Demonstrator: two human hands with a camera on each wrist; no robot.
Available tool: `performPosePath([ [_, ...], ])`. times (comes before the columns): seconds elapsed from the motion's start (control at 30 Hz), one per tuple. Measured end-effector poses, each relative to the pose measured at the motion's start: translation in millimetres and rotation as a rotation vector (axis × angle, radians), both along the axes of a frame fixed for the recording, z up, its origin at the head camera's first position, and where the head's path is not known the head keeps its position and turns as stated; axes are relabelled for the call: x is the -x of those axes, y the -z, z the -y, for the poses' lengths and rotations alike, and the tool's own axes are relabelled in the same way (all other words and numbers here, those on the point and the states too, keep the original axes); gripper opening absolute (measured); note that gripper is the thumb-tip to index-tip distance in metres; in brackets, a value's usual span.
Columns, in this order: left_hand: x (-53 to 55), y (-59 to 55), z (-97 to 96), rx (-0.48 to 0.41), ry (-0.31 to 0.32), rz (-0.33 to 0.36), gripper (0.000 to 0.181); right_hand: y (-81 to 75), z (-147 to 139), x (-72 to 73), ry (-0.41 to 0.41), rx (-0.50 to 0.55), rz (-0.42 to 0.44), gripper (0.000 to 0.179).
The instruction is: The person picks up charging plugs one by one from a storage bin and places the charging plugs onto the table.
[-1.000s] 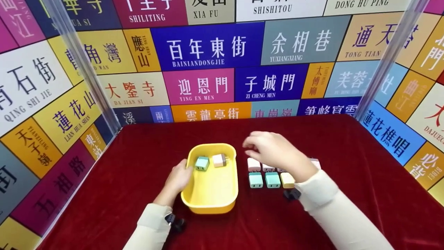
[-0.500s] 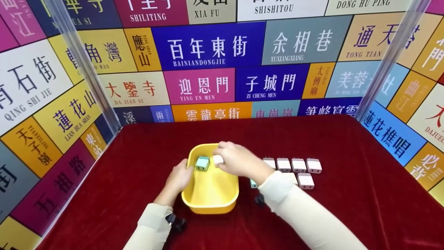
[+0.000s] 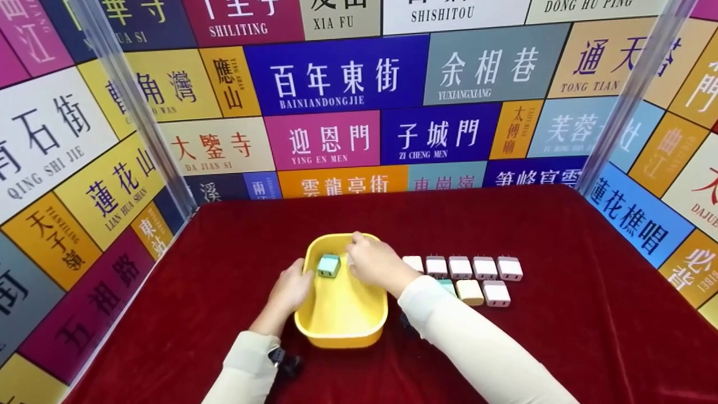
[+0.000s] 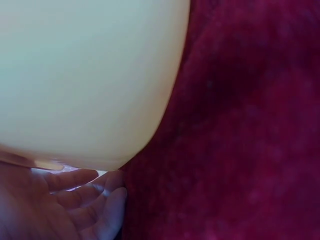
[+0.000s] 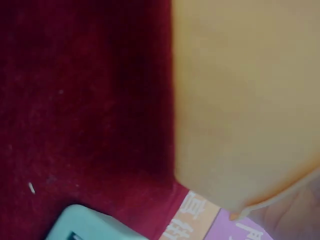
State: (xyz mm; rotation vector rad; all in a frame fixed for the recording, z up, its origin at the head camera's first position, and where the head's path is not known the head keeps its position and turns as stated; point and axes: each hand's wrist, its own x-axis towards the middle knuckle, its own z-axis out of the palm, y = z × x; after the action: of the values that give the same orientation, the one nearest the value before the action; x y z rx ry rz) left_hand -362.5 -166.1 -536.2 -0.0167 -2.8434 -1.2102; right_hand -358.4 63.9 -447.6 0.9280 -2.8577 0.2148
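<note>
A yellow plastic tub (image 3: 338, 306) stands on the red cloth, and my left hand (image 3: 291, 286) grips its left rim. In the left wrist view the fingers (image 4: 80, 200) lie against the tub's outer wall. My right hand (image 3: 374, 262) reaches over the right rim, fingers curled inside, where a white USB charger plug is almost wholly hidden under them. A teal charger plug (image 3: 328, 265) lies near the tub's far left corner. The right wrist view shows the tub's outer wall (image 5: 240, 100) and part of that hand at the rim (image 5: 295, 215).
Right of the tub, several charger plugs stand in two rows: white ones (image 3: 460, 267) behind, and a teal (image 3: 447, 286), a yellow (image 3: 470, 292) and a white-grey one (image 3: 496, 293) in front. My right forearm covers part of the front row. Sign-covered walls (image 3: 336, 73) enclose the table.
My right hand has moved left from above the plug rows into the tub, onto the white charger plug, now covered. The left hand and the tub have hardly moved.
</note>
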Motion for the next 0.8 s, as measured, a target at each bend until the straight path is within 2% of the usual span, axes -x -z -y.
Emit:
performPosePath([
  [0.07,-9.7,-13.0,-3.6,-0.018,-0.003,0.009,0.052,2.7,-0.1,1.2,0.014,-0.005,-0.018,0.026],
  [0.13,-14.0,-18.8,-5.2,-0.019,-0.003,0.000,0.049,5.1,0.2,1.0,0.002,-0.023,-0.049,0.022],
  [0.23,-10.8,-13.5,-3.9,0.000,-0.006,-0.008,0.050,9.1,1.1,-0.3,-0.040,-0.047,-0.126,0.020],
  [0.37,-0.9,-1.3,0.8,0.029,-0.005,0.005,0.057,13.9,2.5,-1.9,-0.066,-0.065,-0.229,0.020],
  [0.47,-0.8,-1.8,1.7,0.023,-0.016,0.012,0.058,16.7,4.3,-2.1,-0.065,-0.086,-0.272,0.019],
  [0.57,-2.9,-4.5,0.8,0.011,-0.016,0.015,0.059,19.0,6.4,-1.3,-0.059,-0.093,-0.274,0.017],
  [0.67,-4.0,-5.8,-0.5,0.003,-0.013,0.021,0.059,19.6,7.5,-0.1,-0.036,-0.073,-0.224,0.016],
  [0.77,-3.3,-4.8,-1.2,0.006,-0.008,0.022,0.059,19.2,7.3,1.1,-0.026,-0.054,-0.160,0.026],
  [0.8,-4.7,-7.9,-2.4,0.003,-0.004,0.027,0.057,19.2,6.8,1.3,-0.028,-0.050,-0.149,0.029],
])
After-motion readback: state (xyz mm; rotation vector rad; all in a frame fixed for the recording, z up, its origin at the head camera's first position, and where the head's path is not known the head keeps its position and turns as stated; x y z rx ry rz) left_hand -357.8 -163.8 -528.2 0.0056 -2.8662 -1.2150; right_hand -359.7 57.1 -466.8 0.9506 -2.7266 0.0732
